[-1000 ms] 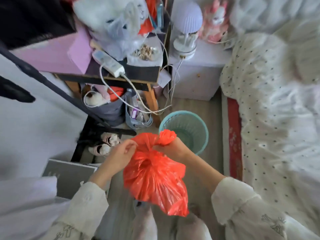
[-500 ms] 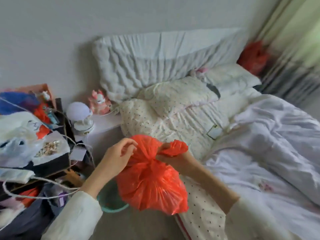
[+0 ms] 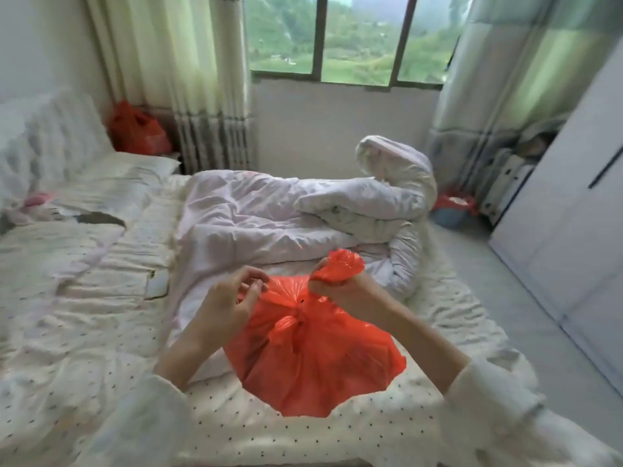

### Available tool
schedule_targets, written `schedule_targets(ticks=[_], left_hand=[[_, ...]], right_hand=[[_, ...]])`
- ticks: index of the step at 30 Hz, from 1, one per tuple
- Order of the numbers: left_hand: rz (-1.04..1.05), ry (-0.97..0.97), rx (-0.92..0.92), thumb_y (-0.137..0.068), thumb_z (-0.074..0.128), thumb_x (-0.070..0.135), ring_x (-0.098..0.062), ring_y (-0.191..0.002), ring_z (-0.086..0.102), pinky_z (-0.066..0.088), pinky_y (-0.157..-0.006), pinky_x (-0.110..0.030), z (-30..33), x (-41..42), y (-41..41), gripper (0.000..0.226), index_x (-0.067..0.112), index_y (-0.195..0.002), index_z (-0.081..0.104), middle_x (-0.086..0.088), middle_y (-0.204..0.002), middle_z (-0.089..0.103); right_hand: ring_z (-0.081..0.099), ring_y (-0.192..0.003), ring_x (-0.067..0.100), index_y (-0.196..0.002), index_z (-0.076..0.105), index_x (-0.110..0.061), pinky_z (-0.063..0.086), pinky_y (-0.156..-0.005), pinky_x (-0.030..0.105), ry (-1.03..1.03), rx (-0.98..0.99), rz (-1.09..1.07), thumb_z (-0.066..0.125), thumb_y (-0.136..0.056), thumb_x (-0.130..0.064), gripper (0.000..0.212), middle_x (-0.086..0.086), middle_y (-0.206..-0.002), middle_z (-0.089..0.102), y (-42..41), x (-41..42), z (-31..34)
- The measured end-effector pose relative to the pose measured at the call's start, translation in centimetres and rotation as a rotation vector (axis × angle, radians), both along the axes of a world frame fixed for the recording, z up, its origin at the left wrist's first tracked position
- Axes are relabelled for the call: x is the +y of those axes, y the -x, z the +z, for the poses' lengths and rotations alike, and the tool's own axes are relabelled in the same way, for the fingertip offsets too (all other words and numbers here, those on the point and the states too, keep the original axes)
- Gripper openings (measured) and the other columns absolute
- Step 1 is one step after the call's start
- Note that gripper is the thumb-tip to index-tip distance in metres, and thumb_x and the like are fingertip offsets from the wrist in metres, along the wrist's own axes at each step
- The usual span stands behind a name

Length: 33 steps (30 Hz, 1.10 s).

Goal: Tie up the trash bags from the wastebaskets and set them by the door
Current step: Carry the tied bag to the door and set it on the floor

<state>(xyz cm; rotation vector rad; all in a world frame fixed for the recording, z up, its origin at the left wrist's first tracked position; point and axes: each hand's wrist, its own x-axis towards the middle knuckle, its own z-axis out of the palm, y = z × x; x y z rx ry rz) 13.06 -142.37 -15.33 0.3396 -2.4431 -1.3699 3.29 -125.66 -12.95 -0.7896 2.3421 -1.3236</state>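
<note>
we have one knot in the red bag; left hand and right hand pinch its ears for another, door trip left.

A red-orange plastic trash bag is held up over the near part of the bed, bulging and crinkled. Its neck is gathered into a knot at the middle of its top. One handle end is gripped in the right hand and sticks up as a crumpled tuft; the other side is pinched by the left hand. A second red bag sits at the bed's far left corner, and a blue wastebasket with a red liner stands on the floor beyond the bed's far right corner.
</note>
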Motion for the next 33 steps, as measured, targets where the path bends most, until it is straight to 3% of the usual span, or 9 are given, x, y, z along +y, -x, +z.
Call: schedule_targets(ticks=[3,8,15,18,20,22,25,27,33], left_hand=[[-0.204,-0.013,-0.015,-0.09,0.049,0.006,-0.02,-0.078,0.064,0.049,-0.072,-0.028,0.2,8.5,6.5,0.031,0.034,-0.078,0.055,0.005,-0.077,0.066],[-0.449,-0.009,0.008,-0.089,0.051,0.003,-0.011,-0.071,0.062,0.046,-0.066,-0.02,-0.7,23.7,15.5,0.028,0.029,-0.078,0.057,0.005,-0.076,0.065],[-0.853,-0.067,-0.061,-0.09,0.046,-0.002,-0.003,-0.064,0.058,0.044,-0.058,-0.005,-2.6,47.5,24.9,0.019,0.014,-0.088,0.056,-0.005,-0.078,0.061],[-0.985,-0.063,-0.079,-0.091,0.046,0.001,0.007,-0.059,0.058,0.042,-0.057,-0.004,-3.0,56.4,28.8,0.018,0.015,-0.087,0.056,0.0,-0.076,0.062],[-1.065,-0.037,-0.082,-0.091,0.046,0.002,0.007,-0.058,0.058,0.042,-0.056,-0.004,-3.5,62.3,31.3,0.019,0.018,-0.086,0.056,-0.001,-0.077,0.063],[-1.144,-0.008,-0.087,-0.091,0.046,0.002,0.003,-0.059,0.059,0.042,-0.056,-0.004,-4.1,68.3,33.8,0.019,0.017,-0.086,0.056,-0.004,-0.08,0.064],[-1.268,-0.009,-0.1,-0.091,0.045,0.004,-0.002,-0.064,0.06,0.043,-0.056,-0.006,-5.5,77.3,37.3,0.023,0.022,-0.083,0.056,-0.003,-0.081,0.065],[-1.346,-0.009,-0.133,-0.092,0.045,0.006,-0.008,-0.067,0.061,0.044,-0.057,-0.009,-6.4,83.0,39.3,0.025,0.026,-0.08,0.056,-0.001,-0.08,0.065],[-1.547,0.013,-0.217,-0.092,0.043,0.002,0.001,-0.058,0.06,0.041,-0.053,-0.003,-7.8,99.1,43.4,0.027,0.023,-0.079,0.056,0.002,-0.076,0.063]], right_hand=[[0.053,-0.069,0.018,-0.076,0.065,-0.004,0.047,-0.067,0.038,-0.053,0.053,-0.199,0.065,-0.079,-0.014,0.011,0.011,-0.074,0.061,3.6,10.1,0.0],[0.05,-0.055,0.01,-0.056,0.053,-0.023,0.041,-0.055,0.027,-0.092,0.086,-0.487,0.068,-0.075,-0.012,0.026,0.001,-0.063,0.058,8.1,27.3,-0.5],[0.055,-0.076,0.017,-0.071,0.061,-0.002,0.045,-0.069,0.03,-0.186,0.098,-0.835,0.064,-0.079,-0.014,0.015,0.016,-0.08,0.063,10.3,51.1,-0.4],[0.056,-0.077,0.017,-0.074,0.063,-0.004,0.043,-0.071,0.027,-0.182,0.086,-1.005,0.063,-0.08,-0.014,0.011,0.008,-0.078,0.061,10.6,59.7,-0.8],[0.057,-0.077,0.015,-0.073,0.062,-0.008,0.04,-0.065,0.02,-0.177,0.062,-1.105,0.063,-0.081,-0.015,0.01,0.005,-0.078,0.061,10.9,65.0,-1.6],[0.058,-0.078,0.017,-0.07,0.059,-0.014,0.043,-0.071,0.025,-0.175,0.03,-1.194,0.063,-0.081,-0.015,0.012,0.005,-0.079,0.061,11.4,70.3,-2.6],[0.064,-0.081,0.026,-0.077,0.062,-0.002,0.049,-0.081,0.036,-0.151,-0.025,-1.325,0.062,-0.083,-0.016,0.016,0.014,-0.083,0.066,12.5,78.1,-4.0],[0.063,-0.082,0.025,-0.086,0.063,0.004,0.047,-0.081,0.032,-0.129,-0.057,-1.399,0.06,-0.085,-0.016,0.02,0.013,-0.084,0.066,13.1,82.9,-4.5],[0.06,-0.088,0.017,-0.089,0.066,0.001,0.045,-0.086,0.03,-0.048,-0.086,-1.645,0.061,-0.084,-0.013,0.015,0.007,-0.09,0.065,13.4,95.2,-5.8]])
